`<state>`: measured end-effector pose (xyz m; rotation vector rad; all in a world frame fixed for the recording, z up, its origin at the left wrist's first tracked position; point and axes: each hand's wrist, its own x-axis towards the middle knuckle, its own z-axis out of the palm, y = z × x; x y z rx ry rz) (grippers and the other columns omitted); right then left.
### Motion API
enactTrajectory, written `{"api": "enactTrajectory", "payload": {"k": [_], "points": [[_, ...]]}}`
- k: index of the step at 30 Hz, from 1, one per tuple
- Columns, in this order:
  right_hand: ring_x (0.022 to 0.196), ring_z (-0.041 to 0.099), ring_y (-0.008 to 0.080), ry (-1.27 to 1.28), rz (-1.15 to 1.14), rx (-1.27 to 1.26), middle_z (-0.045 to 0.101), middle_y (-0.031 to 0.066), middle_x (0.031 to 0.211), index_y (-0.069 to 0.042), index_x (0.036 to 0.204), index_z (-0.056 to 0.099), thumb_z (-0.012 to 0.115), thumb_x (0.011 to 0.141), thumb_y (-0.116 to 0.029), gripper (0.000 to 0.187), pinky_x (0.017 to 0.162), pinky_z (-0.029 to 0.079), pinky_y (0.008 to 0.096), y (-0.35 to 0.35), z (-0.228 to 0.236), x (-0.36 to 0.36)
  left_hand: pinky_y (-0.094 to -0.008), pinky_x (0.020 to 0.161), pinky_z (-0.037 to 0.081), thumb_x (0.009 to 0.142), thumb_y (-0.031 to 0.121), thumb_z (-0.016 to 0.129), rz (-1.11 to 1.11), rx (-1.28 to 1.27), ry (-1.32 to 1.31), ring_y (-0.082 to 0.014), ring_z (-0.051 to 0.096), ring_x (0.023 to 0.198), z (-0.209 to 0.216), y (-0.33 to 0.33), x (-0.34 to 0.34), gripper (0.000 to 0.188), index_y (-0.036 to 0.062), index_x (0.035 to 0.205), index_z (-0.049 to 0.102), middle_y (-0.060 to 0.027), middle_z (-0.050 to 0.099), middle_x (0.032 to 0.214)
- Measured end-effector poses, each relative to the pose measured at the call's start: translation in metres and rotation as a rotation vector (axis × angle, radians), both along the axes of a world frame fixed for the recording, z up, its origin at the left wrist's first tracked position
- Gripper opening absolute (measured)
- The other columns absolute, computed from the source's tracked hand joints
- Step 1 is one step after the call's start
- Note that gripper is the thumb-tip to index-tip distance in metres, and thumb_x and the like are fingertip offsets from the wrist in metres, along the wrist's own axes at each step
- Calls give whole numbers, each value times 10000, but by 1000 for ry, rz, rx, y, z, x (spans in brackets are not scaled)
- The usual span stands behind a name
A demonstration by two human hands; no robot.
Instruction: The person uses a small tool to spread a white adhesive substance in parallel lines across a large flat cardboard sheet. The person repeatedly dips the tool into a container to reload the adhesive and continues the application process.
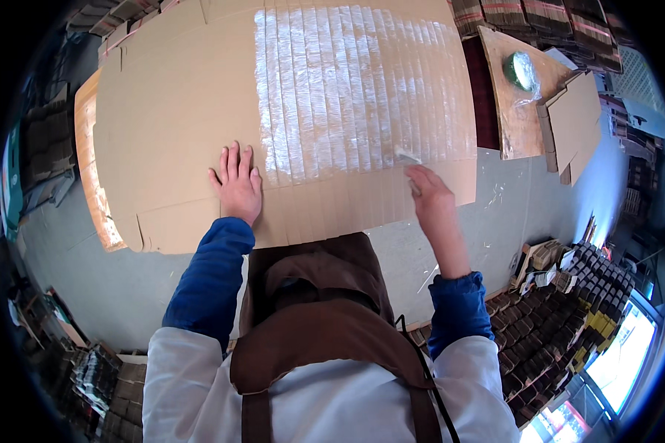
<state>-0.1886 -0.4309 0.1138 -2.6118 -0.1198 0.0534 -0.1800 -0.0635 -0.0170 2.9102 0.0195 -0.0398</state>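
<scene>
A large sheet of brown cardboard [177, 96] covers the table in front of me. On its right part lie overlapping rows of brown strips [347, 88], coated with a shiny, whitish, streaky layer. Just left of the strips' near corner, my left hand [240, 188] rests flat on the cardboard, fingers spread. My right hand [432, 196] is over the near right edge of the rows, its fingers pinched round a small brush [408, 156]. The brush's pale end touches or hovers just above the coated strips; motion blurs it, and most of its handle is hidden in my fingers.
Right of the table, a wooden board [523, 125] carries a green round container [521, 70] with clear plastic on it. Cardboard pieces [573, 122] lie beside it. Stacks of dark strips [543, 325] stand on the floor at lower right, and bundles [536, 18] at far right.
</scene>
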Motion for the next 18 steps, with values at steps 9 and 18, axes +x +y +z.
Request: {"api": "enactTrajectory", "payload": {"k": [9, 18], "points": [[1026, 643, 309, -59, 159, -62, 665, 91, 1118, -77, 997, 640, 585, 781, 14, 241, 838, 541, 401, 10, 1, 5, -616, 1167, 123, 1007, 237, 417, -19, -8, 0, -298, 216, 1494, 8, -7, 4, 469, 151, 1467, 426, -78, 296, 1601], [1032, 653, 308, 75, 331, 47, 684, 100, 1109, -68, 1032, 659, 581, 805, 39, 262, 861, 545, 395, 42, 21, 15, -631, 1174, 109, 1002, 265, 435, -13, -35, 11, -275, 209, 1499, 4, -5, 1, 499, 208, 1497, 402, -39, 277, 1614]]}}
